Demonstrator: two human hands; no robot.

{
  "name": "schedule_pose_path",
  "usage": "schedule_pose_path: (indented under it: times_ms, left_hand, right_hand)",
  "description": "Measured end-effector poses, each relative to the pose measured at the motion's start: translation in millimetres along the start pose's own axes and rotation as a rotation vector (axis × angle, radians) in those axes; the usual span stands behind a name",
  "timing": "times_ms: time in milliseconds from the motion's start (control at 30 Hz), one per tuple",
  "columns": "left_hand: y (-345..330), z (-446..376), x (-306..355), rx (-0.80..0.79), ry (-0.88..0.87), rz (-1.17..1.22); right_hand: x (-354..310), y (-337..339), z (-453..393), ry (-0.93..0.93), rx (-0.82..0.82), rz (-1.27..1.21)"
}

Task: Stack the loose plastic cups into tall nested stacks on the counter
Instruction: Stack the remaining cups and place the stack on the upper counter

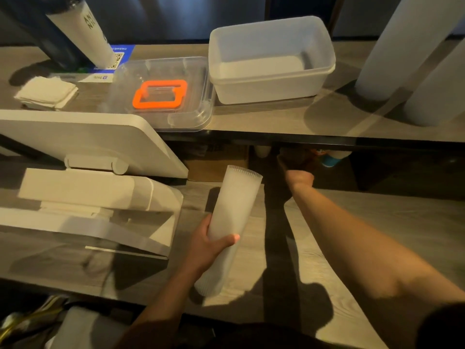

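I hold the tall frosted nested stack of translucent plastic cups [232, 222] in my left hand [208, 244], fingers and thumb curled round its middle; it leans tilted at lower centre, base near the grey wood-grain counter [327, 260]. One-handed mid-grip risks the upper cups sliding apart. Further up, my right hand [298, 172] reaches into the dark shelf; I cannot tell its grip. Working blind there, it could knock the small blue-banded paper cups [332, 158] at centre right.

Frosted-white cup stack [234, 217] (orange lid handle [161, 93])
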State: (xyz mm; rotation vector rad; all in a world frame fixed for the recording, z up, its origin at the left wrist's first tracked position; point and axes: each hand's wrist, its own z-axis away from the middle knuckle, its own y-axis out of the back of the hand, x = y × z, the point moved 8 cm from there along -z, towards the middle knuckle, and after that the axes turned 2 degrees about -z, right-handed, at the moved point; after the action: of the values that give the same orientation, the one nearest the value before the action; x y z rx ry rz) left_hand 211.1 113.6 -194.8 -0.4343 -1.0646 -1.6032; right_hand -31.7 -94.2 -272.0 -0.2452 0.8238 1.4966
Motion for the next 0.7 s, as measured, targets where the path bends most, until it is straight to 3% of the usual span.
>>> schedule_pose_path:
  times_ms: [400,567,700]
  left_hand:
    - [9,0,0,-0.021,-0.025,0.033]
    - [15,1,-4,0.009,-0.028,0.049]
    - [15,5,-4,0.020,-0.049,0.064]
  right_hand:
    - [-2,-10,0,-0.053,-0.051,-0.006]
    - [3,3,9,0.019,0.048,-0.117]
    - [11,7,28,0.184,0.038,0.011]
